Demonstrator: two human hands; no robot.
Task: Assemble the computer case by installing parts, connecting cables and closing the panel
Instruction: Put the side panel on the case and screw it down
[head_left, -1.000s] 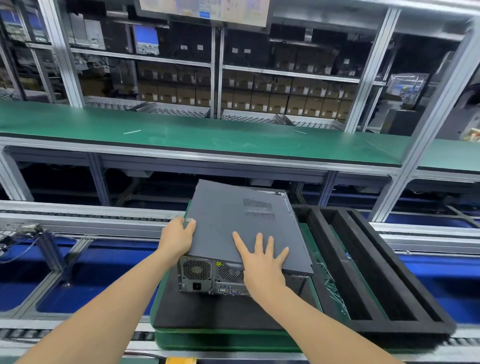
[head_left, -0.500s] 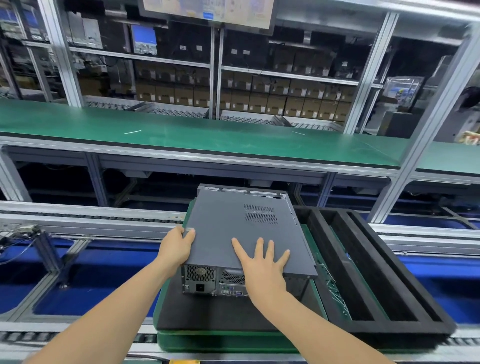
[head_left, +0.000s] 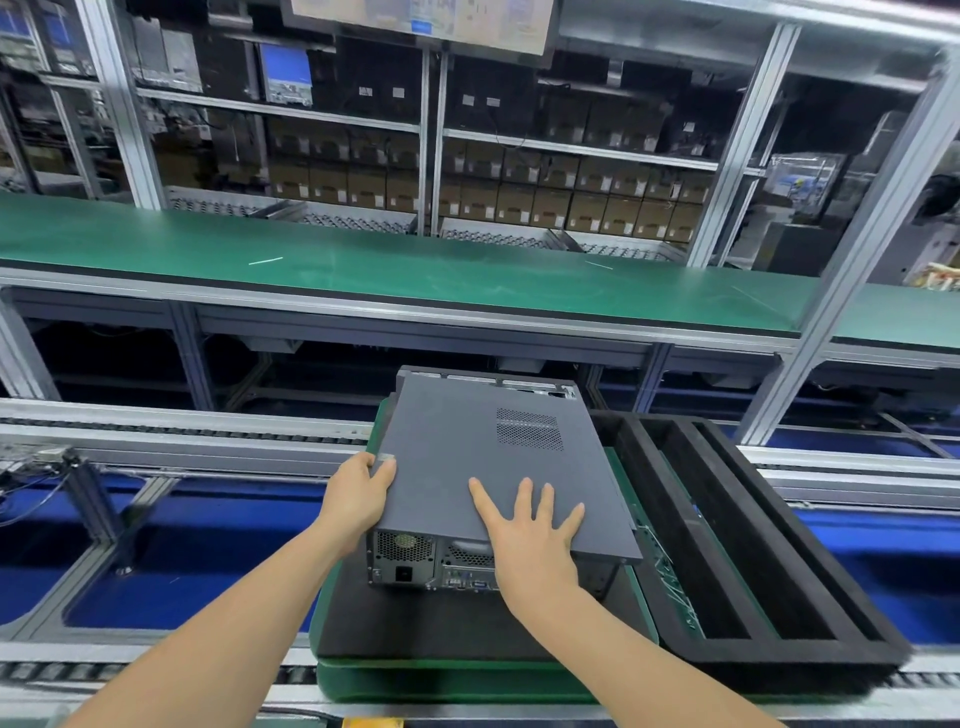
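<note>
While the side panel (head_left: 467, 467) had stood tilted above the computer case (head_left: 410, 558) a second earlier, it now lay flat upon it, lowered and brought nearer the far end. The left grip (head_left: 358, 493) clasped the panel's nine-o'clock edge, fingers curled over the rim. The right grip (head_left: 530, 535) pressed flat on the panel's near end, fingers spread and grasping nothing.

The case lay on its side on a black foam pad (head_left: 441, 629) atop a green pallet (head_left: 467, 680), rear ports facing six o'clock. A strip of chassis stayed uncovered at twelve o'clock, and the panel overhung at the five-o'clock corner. In my judgement the panel was seated but not yet slid home, so closing was the step in hand and nearly complete.

A black slotted foam tray (head_left: 753, 571) stood just beside the case at three o'clock. The roller conveyor (head_left: 182, 431) at nine o'clock and the green desk (head_left: 415, 270) at twelve stood apart. Nothing visible obstructed a forward slide.
</note>
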